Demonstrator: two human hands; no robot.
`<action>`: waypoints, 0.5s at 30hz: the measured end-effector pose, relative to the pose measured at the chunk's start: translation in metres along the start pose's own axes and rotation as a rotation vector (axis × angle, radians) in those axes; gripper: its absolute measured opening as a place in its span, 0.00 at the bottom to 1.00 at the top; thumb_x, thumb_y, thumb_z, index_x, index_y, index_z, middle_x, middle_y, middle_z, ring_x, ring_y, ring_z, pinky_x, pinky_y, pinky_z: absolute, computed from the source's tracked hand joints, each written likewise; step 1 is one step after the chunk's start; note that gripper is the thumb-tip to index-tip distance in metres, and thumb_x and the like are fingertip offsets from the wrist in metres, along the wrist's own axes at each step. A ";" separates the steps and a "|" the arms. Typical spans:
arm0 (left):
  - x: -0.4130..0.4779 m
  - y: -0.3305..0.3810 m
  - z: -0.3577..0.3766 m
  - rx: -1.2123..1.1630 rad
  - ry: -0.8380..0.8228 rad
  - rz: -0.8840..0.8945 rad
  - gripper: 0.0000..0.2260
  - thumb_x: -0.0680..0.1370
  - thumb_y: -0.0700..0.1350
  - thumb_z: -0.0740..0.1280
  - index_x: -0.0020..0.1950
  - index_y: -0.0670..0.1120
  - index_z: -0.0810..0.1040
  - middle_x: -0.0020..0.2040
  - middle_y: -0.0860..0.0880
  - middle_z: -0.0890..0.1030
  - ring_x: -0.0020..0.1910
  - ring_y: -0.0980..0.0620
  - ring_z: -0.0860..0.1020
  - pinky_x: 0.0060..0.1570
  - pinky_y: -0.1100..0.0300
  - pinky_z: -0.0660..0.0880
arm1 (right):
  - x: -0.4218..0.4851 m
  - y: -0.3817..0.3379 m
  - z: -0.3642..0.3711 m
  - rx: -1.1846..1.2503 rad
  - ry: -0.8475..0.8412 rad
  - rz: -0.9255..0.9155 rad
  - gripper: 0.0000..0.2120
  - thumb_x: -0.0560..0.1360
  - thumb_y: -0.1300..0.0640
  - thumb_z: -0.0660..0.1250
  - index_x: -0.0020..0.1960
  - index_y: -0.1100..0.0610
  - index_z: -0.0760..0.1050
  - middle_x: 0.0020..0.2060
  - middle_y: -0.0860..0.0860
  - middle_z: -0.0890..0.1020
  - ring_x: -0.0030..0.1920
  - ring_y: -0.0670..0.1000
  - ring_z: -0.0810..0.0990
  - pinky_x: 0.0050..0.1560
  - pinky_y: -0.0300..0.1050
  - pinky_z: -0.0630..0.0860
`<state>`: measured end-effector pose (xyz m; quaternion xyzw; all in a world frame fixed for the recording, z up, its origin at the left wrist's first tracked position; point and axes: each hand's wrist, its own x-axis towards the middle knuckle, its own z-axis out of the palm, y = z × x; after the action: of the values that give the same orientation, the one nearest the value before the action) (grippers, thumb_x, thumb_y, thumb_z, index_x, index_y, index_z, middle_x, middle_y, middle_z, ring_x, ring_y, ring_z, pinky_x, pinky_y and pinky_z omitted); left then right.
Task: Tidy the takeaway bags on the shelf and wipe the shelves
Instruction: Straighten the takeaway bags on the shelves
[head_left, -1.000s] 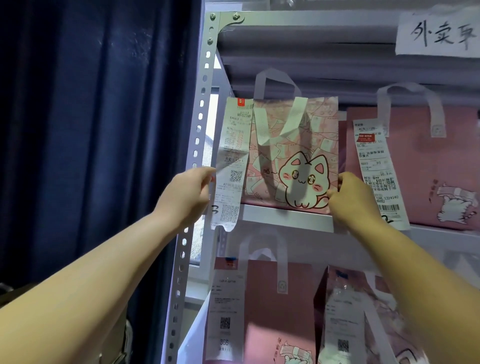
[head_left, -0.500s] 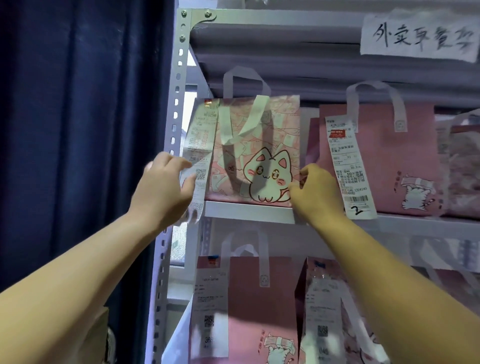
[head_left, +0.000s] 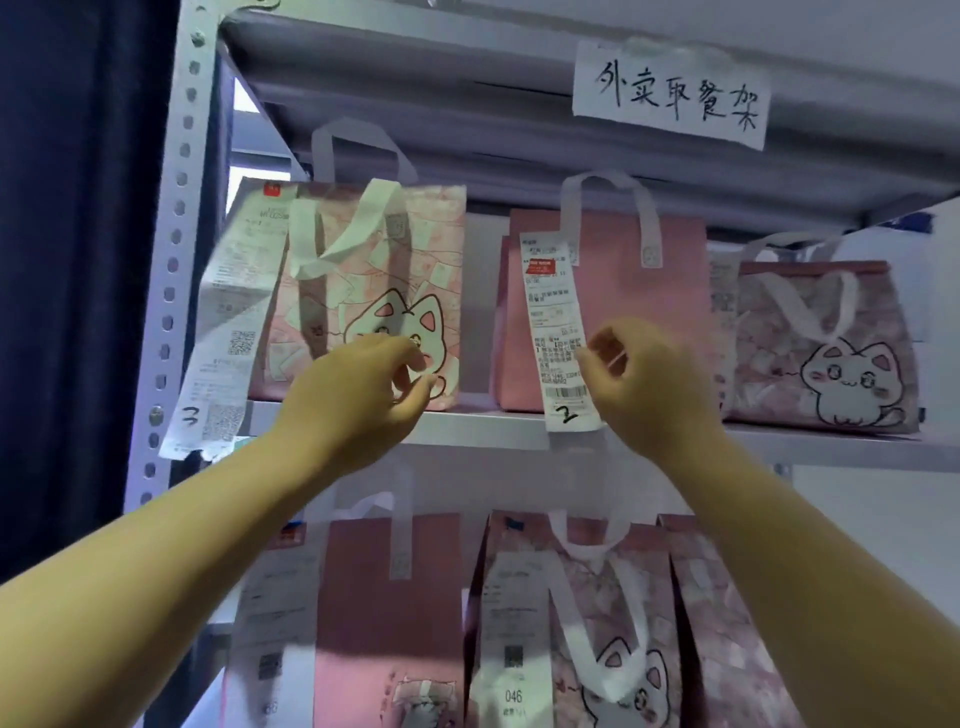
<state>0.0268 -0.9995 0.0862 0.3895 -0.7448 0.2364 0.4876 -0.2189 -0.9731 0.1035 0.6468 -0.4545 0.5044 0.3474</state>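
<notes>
Head view: a pink cat bag (head_left: 363, 291) with white handles stands at the left end of the upper shelf (head_left: 483, 428), and a long receipt (head_left: 228, 322) marked 3 hangs off its left side. The left hand (head_left: 358, 395) covers its lower right part with curled fingers; whether they pinch it is unclear. The right hand (head_left: 649, 384) curls beside the plain bag's (head_left: 613, 312) slip (head_left: 558, 332) marked 2, its grip equally unclear. More bags (head_left: 389, 623) stand below.

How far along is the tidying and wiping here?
Done: left cat bag, plain bag, right cat bag stand along the upper shelf. In hand: left hand and right hand hover before them, gripping nothing clearly. Left: lower bags overlap; no cloth shows, wiping seemingly unstarted.
</notes>
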 end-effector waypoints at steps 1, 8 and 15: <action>0.002 0.009 0.006 -0.009 0.005 0.012 0.09 0.76 0.52 0.63 0.49 0.48 0.78 0.39 0.54 0.76 0.37 0.52 0.75 0.36 0.55 0.76 | -0.001 0.011 -0.005 -0.012 -0.004 0.006 0.05 0.74 0.56 0.65 0.42 0.57 0.75 0.35 0.50 0.78 0.34 0.51 0.76 0.32 0.44 0.73; 0.030 0.057 0.050 0.031 0.013 -0.016 0.11 0.78 0.48 0.62 0.52 0.42 0.77 0.45 0.45 0.80 0.42 0.45 0.75 0.41 0.54 0.72 | -0.004 0.095 -0.028 -0.158 -0.091 0.145 0.10 0.75 0.51 0.64 0.52 0.56 0.73 0.46 0.53 0.78 0.44 0.54 0.76 0.43 0.49 0.73; 0.056 0.070 0.078 0.149 -0.085 -0.183 0.02 0.77 0.40 0.60 0.47 0.42 0.69 0.46 0.41 0.78 0.40 0.42 0.73 0.39 0.51 0.71 | 0.002 0.145 -0.021 -0.142 -0.237 0.367 0.25 0.75 0.51 0.65 0.67 0.60 0.64 0.61 0.60 0.72 0.58 0.60 0.72 0.53 0.51 0.69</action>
<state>-0.0847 -1.0352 0.1065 0.5008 -0.7064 0.2287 0.4449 -0.3623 -1.0044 0.1091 0.5819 -0.6365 0.4463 0.2389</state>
